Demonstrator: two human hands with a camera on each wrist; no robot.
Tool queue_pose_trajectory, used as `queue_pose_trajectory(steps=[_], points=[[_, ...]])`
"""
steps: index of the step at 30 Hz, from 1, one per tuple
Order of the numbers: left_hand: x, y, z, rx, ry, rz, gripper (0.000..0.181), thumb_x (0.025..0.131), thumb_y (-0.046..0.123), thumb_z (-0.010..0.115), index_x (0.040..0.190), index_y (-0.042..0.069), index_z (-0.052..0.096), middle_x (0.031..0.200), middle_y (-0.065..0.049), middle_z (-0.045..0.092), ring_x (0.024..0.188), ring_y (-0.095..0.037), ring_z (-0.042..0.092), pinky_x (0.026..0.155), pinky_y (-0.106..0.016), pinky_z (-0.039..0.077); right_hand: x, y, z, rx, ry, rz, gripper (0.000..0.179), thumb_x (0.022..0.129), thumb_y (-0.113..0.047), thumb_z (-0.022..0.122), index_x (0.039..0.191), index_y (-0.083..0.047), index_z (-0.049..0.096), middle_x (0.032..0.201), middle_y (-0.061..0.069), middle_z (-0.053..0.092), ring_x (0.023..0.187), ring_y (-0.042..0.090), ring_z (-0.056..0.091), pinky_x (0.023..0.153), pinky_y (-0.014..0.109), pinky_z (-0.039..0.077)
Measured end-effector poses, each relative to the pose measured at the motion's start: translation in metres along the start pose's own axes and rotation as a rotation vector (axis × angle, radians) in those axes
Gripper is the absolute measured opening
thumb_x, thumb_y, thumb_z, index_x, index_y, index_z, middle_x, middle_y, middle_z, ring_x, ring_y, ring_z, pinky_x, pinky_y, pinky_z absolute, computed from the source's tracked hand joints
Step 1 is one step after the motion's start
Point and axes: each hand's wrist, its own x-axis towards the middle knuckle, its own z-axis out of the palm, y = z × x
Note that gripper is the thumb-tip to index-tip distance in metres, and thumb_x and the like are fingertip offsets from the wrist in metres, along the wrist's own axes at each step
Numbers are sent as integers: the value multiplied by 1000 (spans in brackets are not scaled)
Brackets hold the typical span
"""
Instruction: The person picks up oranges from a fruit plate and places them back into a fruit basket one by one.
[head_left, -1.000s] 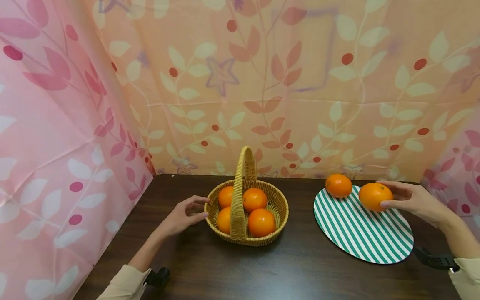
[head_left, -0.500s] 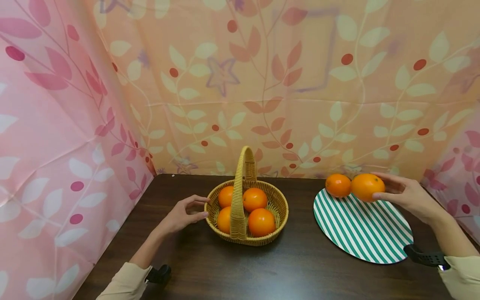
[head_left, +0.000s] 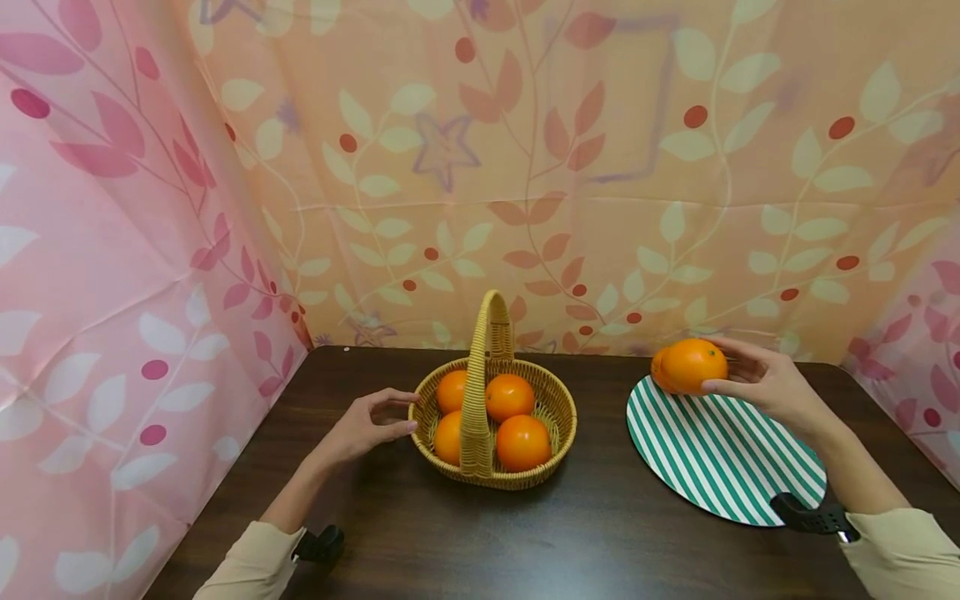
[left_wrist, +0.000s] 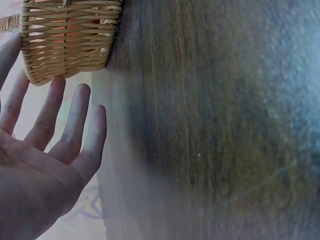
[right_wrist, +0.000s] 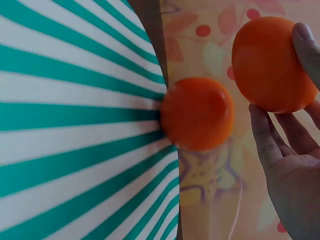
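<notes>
Between its thumb and fingers, my right hand [head_left: 772,387] holds an orange [head_left: 694,367] above the far part of a green-and-white striped oval placemat [head_left: 735,458]. Behind it, a second orange [right_wrist: 197,114] rests at the placemat's far edge, mostly hidden in the head view but plain in the right wrist view. My left hand [head_left: 365,429] is at the left rim of a wicker basket [head_left: 564,454], its fingers extended against the side. Inside the basket lie several oranges [head_left: 523,443], two of them partly behind the tall arched handle [head_left: 480,375].
The dark wooden table [head_left: 600,533] extends between the basket and the placemat. Floral curtains [head_left: 420,208] hang close behind the table and along both sides. A black strap [head_left: 813,517] sits on the right wrist, over the placemat's near right edge.
My right hand has carried the held orange left and slightly up, from over the placemat's right part to in front of the second orange. The left hand and basket stay still.
</notes>
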Motion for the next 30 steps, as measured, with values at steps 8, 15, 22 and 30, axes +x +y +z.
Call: queue_pose_trajectory(steps=[8,15,22,30], points=[[1,2,0,45,23,-10,43,96,13,74,135,-1,62,135,-24,58,110,-39,65,83,-36,56,12,-8,21,27,-72,-50,62,93,0,73,150,-2,48,138,10,55,110,10,63,86,22,52],[-1,3,0,37,26,-22,44,95,15,75,134,-1,63,134,-24,59,106,-35,68,84,-37,56,24,-10,44,117,-119,-51,61,93,0,74,148,-2,49,137,19,54,111,16,65,87,27,54],[0,1,0,18,38,-27,44,94,14,76,134,0,64,134,-22,60,104,-33,69,84,-37,56,35,-15,65,181,-141,-35,61,91,-3,76,147,-3,51,138,20,54,112,21,64,89,29,53],[0,1,-1,29,22,-13,43,95,14,75,134,0,63,135,-23,59,104,-35,69,85,-35,56,45,-23,85,255,-174,-48,63,89,-2,78,147,-4,53,140,18,56,116,25,63,92,31,52]])
